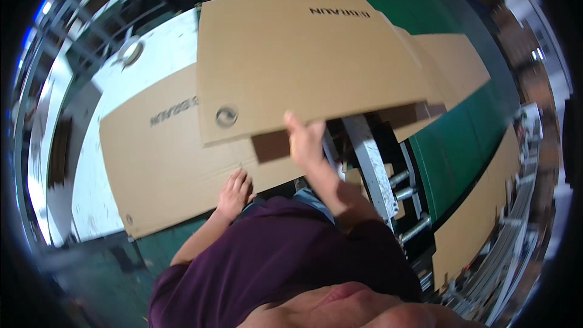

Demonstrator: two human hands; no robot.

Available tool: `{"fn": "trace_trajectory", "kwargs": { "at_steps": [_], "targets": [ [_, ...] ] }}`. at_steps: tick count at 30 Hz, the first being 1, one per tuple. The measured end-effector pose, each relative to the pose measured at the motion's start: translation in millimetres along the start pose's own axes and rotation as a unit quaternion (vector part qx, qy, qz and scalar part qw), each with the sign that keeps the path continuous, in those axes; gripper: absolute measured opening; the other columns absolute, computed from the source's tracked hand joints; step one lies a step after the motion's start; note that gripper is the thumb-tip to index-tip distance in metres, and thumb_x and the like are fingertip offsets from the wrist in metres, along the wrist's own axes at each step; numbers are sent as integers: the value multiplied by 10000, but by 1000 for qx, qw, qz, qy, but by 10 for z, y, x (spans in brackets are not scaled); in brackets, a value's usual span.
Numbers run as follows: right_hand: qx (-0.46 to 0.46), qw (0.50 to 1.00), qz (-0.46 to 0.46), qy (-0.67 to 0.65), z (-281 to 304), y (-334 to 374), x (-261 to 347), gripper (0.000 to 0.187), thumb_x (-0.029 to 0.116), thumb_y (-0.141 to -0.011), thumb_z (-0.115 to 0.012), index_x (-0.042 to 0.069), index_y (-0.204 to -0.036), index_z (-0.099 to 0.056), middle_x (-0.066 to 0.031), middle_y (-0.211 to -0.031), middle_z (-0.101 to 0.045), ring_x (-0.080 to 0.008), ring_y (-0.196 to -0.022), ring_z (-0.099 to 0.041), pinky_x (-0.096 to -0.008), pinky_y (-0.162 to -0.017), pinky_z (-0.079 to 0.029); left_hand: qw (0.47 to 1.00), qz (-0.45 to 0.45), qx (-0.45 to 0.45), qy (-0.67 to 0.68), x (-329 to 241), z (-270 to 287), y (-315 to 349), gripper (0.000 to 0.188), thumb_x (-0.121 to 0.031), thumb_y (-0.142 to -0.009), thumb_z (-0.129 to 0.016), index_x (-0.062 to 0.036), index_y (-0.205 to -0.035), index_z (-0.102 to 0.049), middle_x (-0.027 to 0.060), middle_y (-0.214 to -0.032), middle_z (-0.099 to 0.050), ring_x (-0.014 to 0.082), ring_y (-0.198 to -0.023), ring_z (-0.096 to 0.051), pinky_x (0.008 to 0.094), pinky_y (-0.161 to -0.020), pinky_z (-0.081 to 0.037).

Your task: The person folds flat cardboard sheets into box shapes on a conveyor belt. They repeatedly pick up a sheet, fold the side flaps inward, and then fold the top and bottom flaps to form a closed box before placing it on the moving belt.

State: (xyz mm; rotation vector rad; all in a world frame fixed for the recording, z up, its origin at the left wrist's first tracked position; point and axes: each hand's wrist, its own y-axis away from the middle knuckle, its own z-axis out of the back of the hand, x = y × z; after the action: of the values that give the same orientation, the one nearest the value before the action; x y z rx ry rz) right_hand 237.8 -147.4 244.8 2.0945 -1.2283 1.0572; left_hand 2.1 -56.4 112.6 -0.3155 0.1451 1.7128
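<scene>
A large flat cardboard sheet (291, 61) with dark printing stretches across the middle, raised over what lies below. My right hand (306, 144) is closed on its near edge, thumb on top and the other fingers hidden beneath. Under it, to the left, lies another printed cardboard sheet (164, 164) on a white tabletop (91, 206). My left hand (235, 193) rests on that lower sheet close to its near edge, fingers stretched out and holding nothing.
A roll of tape (130, 53) sits on the white tabletop at the far left. To the right runs a green conveyor belt (449, 152), with a metal frame and rollers (408, 194) beside it. More cardboard (480, 212) stands along the right; another cardboard piece (452, 64) overhangs the belt.
</scene>
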Motion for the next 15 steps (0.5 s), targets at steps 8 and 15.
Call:
{"fn": "trace_trajectory", "kwargs": {
  "at_steps": [8,15],
  "targets": [
    [53,954,-269,-124,304,1383,-654,421,84,-924,-461,-2,-1331,-397,-143,-1316,-505,-295,-1238,-480,-481,-1055,-378,960,151,-34,235,-176,39,-46,370,-238,-867,-579,-60,-1191,-552,142,-1222,-541,299,-1196,-475,397,-1011,-393],
    [188,928,-313,-79,-100,1755,-1253,357,58,-945,-490,-13,-1289,-425,-154,-1215,-562,-309,-1093,-590,-454,-905,-515,923,166,-61,343,-157,-176,39,352,-185,-830,-600,-58,-1157,-571,142,-1202,-553,294,-1176,-493,400,-988,-409]
  ]
}}
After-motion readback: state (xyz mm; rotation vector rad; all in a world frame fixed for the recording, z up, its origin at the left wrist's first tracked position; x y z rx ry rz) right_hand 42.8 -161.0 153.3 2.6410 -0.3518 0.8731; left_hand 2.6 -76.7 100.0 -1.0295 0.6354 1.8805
